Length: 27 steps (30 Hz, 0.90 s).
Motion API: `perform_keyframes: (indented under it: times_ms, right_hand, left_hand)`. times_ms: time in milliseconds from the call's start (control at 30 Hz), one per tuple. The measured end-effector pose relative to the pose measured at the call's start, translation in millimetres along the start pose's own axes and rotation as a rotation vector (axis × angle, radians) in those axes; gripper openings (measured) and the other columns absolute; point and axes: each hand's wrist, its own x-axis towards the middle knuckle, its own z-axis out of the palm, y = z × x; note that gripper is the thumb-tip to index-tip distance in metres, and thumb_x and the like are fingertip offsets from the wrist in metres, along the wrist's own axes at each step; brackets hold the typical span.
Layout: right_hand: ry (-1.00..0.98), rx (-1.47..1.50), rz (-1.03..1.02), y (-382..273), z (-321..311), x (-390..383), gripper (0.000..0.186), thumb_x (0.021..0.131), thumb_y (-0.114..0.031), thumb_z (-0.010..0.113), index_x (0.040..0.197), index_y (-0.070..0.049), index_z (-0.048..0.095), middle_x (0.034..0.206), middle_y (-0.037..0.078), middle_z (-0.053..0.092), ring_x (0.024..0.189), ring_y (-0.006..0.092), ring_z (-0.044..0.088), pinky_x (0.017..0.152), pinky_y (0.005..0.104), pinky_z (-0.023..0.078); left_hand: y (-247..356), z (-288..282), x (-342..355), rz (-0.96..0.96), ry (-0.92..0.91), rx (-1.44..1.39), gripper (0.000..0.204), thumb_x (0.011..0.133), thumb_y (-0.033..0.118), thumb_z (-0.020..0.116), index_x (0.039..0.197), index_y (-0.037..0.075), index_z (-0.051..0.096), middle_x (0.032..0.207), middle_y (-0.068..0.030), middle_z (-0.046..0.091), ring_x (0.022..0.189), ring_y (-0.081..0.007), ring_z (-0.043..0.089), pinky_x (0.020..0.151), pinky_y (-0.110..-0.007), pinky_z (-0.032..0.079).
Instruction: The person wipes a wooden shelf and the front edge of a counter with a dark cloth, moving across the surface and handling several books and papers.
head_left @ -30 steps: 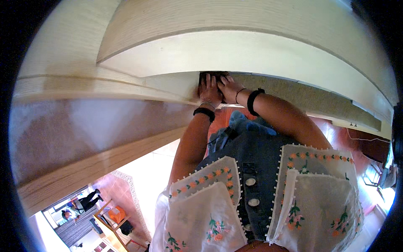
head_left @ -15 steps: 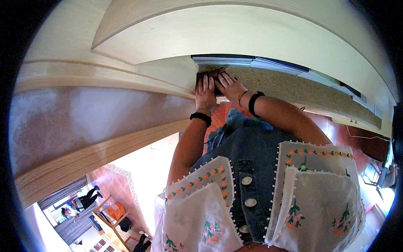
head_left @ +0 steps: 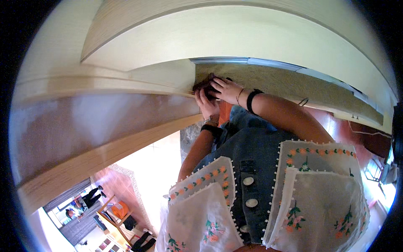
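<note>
A dark maroon cloth (head_left: 204, 87) lies bunched at the left end of a speckled tan shelf (head_left: 268, 84). My left hand (head_left: 207, 106) grips its near edge with curled fingers, close to the cabinet's side panel. From the right, my right hand (head_left: 228, 90) presses on the same cloth, its fingers bent into the folds. The two hands are almost touching, and part of the cloth is hidden under them.
A row of thin books or folders (head_left: 252, 62) stands along the back of the shelf, under a pale overhanging board (head_left: 235, 38). A wooden-edged door panel (head_left: 105, 122) is at my left. Below left are a person (head_left: 86, 201) and an orange item (head_left: 120, 209) on a chair.
My hands have drawn the cloth slightly toward me and bunched it up. The fingers, flatter before, are now more curled. My left hand has shifted lower.
</note>
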Motion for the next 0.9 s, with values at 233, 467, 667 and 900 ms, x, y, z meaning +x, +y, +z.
perform_keyframes:
  times_ms: [233, 467, 667, 900]
  right_hand:
    - [0.056, 0.025, 0.018, -3, 6, 2, 0.037, 0.086, -0.031, 0.044, 0.122, -0.024, 0.051, 0.138, 0.006, 0.033, 0.129, 0.0259, 0.026, 0.107, 0.0396, 0.025]
    - [0.090, 0.192, 0.019, -2, -9, -1, 0.040, 0.087, -0.032, 0.042, 0.128, -0.028, 0.043, 0.142, 0.001, 0.028, 0.132, 0.0228, 0.023, 0.108, 0.0397, 0.021]
    - [-0.122, 0.199, 0.000, 17, -19, -53, 0.044, 0.087, -0.024, 0.043, 0.131, -0.029, 0.039, 0.144, 0.000, 0.022, 0.134, 0.0223, 0.019, 0.110, 0.0398, 0.019]
    - [-0.111, 0.229, 0.042, 52, -26, -139, 0.044, 0.085, -0.020, 0.046, 0.128, -0.030, 0.043, 0.145, -0.001, 0.020, 0.134, 0.0215, 0.017, 0.109, 0.0398, 0.021]
  left_hand:
    - [9, 18, 14, -0.810, 0.505, -1.163, 0.063, 0.068, -0.011, 0.061, 0.120, 0.003, 0.028, 0.120, -0.0160, 0.039, 0.105, -0.0275, 0.046, 0.090, -0.037, 0.044]
    - [-19, 26, 21, -0.801, 0.437, -1.041, 0.066, 0.063, -0.017, 0.047, 0.121, 0.002, 0.021, 0.116, -0.0193, 0.039, 0.102, -0.0306, 0.048, 0.084, -0.040, 0.049]
    - [48, 20, 30, -1.176, 0.417, -1.288, 0.054, 0.067, -0.007, 0.047, 0.114, 0.006, 0.023, 0.108, -0.0152, 0.042, 0.090, -0.0274, 0.052, 0.070, -0.043, 0.052]
    - [120, 72, 6, -1.201, 0.330, -1.230, 0.048, 0.065, -0.006, 0.045, 0.108, 0.008, 0.026, 0.097, -0.0090, 0.043, 0.084, -0.0215, 0.051, 0.069, -0.032, 0.047]
